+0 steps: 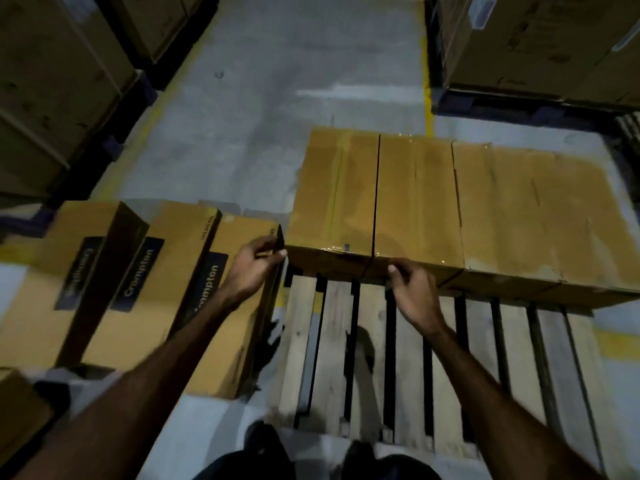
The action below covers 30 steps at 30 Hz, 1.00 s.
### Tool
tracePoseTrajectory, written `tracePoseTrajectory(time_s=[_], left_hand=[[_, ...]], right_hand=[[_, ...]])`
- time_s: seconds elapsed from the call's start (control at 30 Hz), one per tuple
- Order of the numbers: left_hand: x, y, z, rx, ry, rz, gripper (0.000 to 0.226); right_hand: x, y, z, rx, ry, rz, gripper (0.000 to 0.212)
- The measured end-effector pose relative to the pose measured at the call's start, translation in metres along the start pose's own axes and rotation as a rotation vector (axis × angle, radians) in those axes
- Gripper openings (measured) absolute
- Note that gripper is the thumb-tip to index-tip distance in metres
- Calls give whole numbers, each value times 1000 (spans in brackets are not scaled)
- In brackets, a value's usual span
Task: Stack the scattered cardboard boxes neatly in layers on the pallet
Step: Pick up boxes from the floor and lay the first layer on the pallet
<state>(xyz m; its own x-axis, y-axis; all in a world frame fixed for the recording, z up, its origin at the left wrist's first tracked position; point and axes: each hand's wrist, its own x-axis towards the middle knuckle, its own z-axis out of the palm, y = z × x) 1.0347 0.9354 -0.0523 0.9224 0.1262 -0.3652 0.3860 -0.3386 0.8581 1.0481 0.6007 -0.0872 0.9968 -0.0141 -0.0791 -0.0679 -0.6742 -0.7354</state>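
A wooden slat pallet lies on the floor in front of me. Along its far edge stands a row of three taped brown boxes: the left box, the middle box and a wider right box. To the pallet's left, several "Crompton" boxes lean on edge on the floor. My left hand grips the top right corner of the nearest leaning box. My right hand hovers with curled fingers at the lower front edge of the middle box; whether it touches is unclear.
Tall stacks of cardboard cartons on dark pallets stand at the far left and far right. A grey concrete aisle with yellow lines runs between them. My feet are at the pallet's near edge.
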Motion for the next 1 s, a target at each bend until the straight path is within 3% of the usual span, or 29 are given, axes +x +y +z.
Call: tracePoseTrajectory(time_s=[0.23, 0.47, 0.63, 1.0], left_hand=[[-184, 86, 1, -129, 6, -124, 52], [-333, 100, -10, -181, 64, -206, 50], [-420, 78, -32, -266, 87, -231, 48], [-565, -4, -137, -369, 351, -217, 46]], right_hand=[[-130, -80, -98, 138, -70, 139, 20], [-232, -135, -145, 185, -130, 201, 26], [-291, -176, -140, 188, -131, 182, 23], [-427, -277, -53, 255, -203, 119, 24]])
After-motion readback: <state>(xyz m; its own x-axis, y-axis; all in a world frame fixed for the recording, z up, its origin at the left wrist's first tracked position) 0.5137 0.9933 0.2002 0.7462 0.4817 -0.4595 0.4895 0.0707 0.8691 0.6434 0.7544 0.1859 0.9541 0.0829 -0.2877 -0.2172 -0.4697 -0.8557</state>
